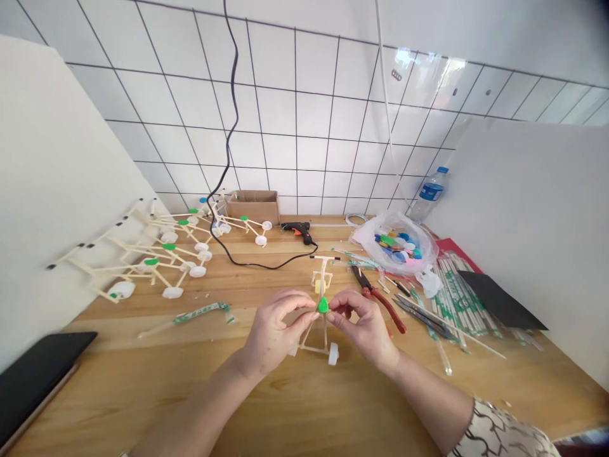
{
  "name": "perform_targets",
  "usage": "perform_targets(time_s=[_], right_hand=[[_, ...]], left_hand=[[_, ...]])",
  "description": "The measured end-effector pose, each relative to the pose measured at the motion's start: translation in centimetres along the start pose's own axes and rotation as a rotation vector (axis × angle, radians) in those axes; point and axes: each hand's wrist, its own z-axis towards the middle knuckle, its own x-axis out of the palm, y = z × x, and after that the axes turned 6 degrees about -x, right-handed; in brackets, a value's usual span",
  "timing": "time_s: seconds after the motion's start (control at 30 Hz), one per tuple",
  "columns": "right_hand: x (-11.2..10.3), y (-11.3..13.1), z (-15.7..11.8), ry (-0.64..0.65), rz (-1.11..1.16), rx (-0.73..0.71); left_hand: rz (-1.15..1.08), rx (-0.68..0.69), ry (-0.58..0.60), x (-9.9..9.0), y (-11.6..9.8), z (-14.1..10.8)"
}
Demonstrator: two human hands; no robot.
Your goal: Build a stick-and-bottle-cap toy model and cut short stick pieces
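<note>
The left hand (281, 320) and right hand (364, 328) pinch the small green piece (323, 306) on the pale wooden-stick tricycle (326, 334), six o'clock from its black-tipped handlebar (325, 258); uneven pressure could skew it. A rightward swing could knock the red-handled metal pliers (383, 301), three o'clock from the piece.

The wooden tabletop (266, 406) bore several stick-built tricycles (169, 247) at left, a cardboard box (257, 206), a hot glue gun (297, 228), red-handled pliers (389, 306), wrapped sticks (459, 289) and a bottle-cap-filled plastic bag (365, 238).
</note>
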Motion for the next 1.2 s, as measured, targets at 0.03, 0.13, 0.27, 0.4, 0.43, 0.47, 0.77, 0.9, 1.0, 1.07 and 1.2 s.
perform_targets(time_s=[0.03,0.13,0.27,0.4,0.43,0.47,0.77,0.9,1.0,1.07,1.2], right_hand=[[0.06,-0.01,-0.04,-0.003,-0.043,-0.049],[0.14,0.00,-0.10,-0.011,-0.139,-0.146],[0.17,0.06,-0.09,-0.020,-0.182,-0.191],[0.21,0.17,-0.07,-0.022,-0.196,-0.205],[0.20,0.21,-0.08,-0.023,-0.200,-0.211],[0.17,0.25,-0.08,-0.023,-0.204,-0.216],[-0.01,0.37,-0.22,-0.025,-0.243,-0.242],[0.07,0.30,-0.24,-0.031,-0.245,-0.242],[0.10,0.28,-0.24,-0.028,-0.242,-0.239],[0.12,0.27,-0.24,-0.029,-0.240,-0.240],[0.13,0.29,-0.22,-0.032,-0.242,-0.240]], left_hand=[[0.000,0.001,-0.002,0.01,0.01,0.03],[0.005,0.008,-0.004,0.12,0.07,0.04],[-0.006,0.014,0.001,0.38,0.24,-0.08],[-0.011,0.018,-0.001,0.55,0.42,-0.18],[-0.010,0.019,0.001,0.55,0.45,-0.18],[-0.008,0.019,0.003,0.53,0.47,-0.18],[0.020,0.188,-0.039,0.27,0.47,-0.21],[0.067,0.317,-0.037,0.32,0.48,-0.11],[0.118,0.365,-0.017,0.33,0.52,-0.03],[0.139,0.384,-0.003,0.33,0.57,0.00],[0.145,0.391,0.006,0.37,0.70,-0.01]])
